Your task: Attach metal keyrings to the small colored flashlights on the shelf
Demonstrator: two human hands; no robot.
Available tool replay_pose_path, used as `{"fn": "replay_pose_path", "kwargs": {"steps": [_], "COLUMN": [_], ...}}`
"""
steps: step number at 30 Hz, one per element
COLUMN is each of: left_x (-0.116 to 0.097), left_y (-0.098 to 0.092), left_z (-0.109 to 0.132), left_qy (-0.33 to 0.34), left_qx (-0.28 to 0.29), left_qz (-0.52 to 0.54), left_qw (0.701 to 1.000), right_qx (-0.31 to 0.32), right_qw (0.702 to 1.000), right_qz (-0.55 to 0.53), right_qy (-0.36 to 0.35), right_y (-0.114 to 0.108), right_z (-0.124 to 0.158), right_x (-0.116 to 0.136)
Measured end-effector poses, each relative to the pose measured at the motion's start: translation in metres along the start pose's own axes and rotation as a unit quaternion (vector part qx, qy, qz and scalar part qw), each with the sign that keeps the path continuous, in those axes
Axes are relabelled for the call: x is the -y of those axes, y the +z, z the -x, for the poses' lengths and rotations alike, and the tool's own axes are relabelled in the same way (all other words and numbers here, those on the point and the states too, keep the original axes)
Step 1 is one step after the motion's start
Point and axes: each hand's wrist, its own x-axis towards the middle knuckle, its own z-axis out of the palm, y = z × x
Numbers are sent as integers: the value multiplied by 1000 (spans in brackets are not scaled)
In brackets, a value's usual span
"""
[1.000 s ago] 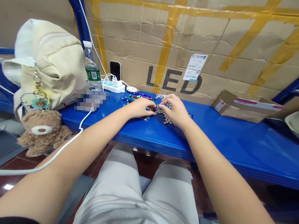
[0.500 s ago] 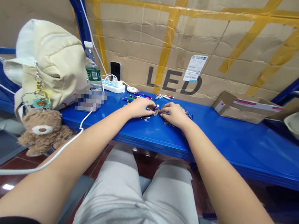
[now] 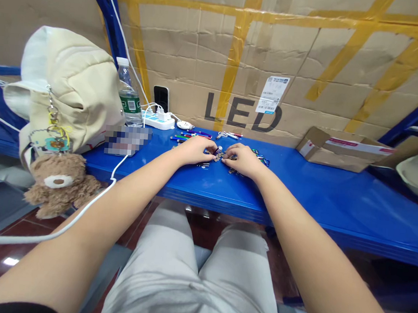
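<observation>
Head view: small silvery metal parts (image 3: 218, 155) heaped between left hand (image 3: 196, 150), right hand (image 3: 242, 159).

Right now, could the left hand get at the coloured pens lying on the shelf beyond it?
Probably yes. The left hand rests on the blue shelf just in front of the coloured pens. Nothing tall stands between them, and the small metal pieces near it lie flat.

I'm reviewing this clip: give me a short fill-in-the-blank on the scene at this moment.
The left hand and right hand are over small metal pieces on a ____ shelf. Below the cream bag, a brown plush ____ sits by the shelf's edge. The word printed on the cardboard reads ____. A plastic water bottle stands left of a white ____ strip.

Missing words: blue; teddy bear; LED; power.
</observation>
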Motion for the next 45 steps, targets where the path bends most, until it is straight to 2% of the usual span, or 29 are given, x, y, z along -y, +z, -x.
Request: {"fn": "replay_pose_path", "kwargs": {"steps": [3, 6, 8, 12, 19, 25, 30, 33, 37, 39, 41, 43, 45], "left_x": [1, 1, 2, 2, 2, 2, 2, 3, 2, 1, -1, -1, 0], "left_y": [1, 1, 1, 2, 1, 0, 0, 1, 0, -1, -2, -2, -1], "left_z": [0, 1, 1, 1, 1, 1, 1, 0, 0, 1, 1, 1, 1], "left_qy": [-2, 0, 4, 7, 6, 9, 8, 11, -3, -11, -16, -16, -12], "left_qx": [-4, -2, 3, 2, 2, 9, 10, 10, 11, 13, 14, 14, 14], "left_qz": [5, 13, 14, 2, 8, 15, 21, 21, 20, 21, 21, 21, 20], "left_qw": [1000, 1000, 1000, 1000, 1000, 1000, 1000, 1000, 1000, 1000, 1000, 1000, 1000], "right_qx": [-44, -111, -132, -112, -96, -114, -82, -131, -185, -161, -86, -3, 35], "right_qw": [998, 989, 983, 980, 984, 981, 986, 984, 981, 983, 989, 994, 996], "right_qz": [-38, -96, -125, -147, -123, -122, -90, -88, -56, -22, 0, 2, -2], "right_qy": [14, -12, -34, -67, -83, -98, -114, -88, 23, 85, 119, 111, 87], "right_y": [-7, -14, -15, -13, -13, -17, -16, -22, -37, -42, -45, -44, -40], "right_z": [0, 1, 2, 2, 3, 5, 6, 6, 8, 11, 14, 16, 17], "right_x": [7, 15, 19, 21, 21, 21, 21, 18, 5, -3, -11, -16, -19]}}
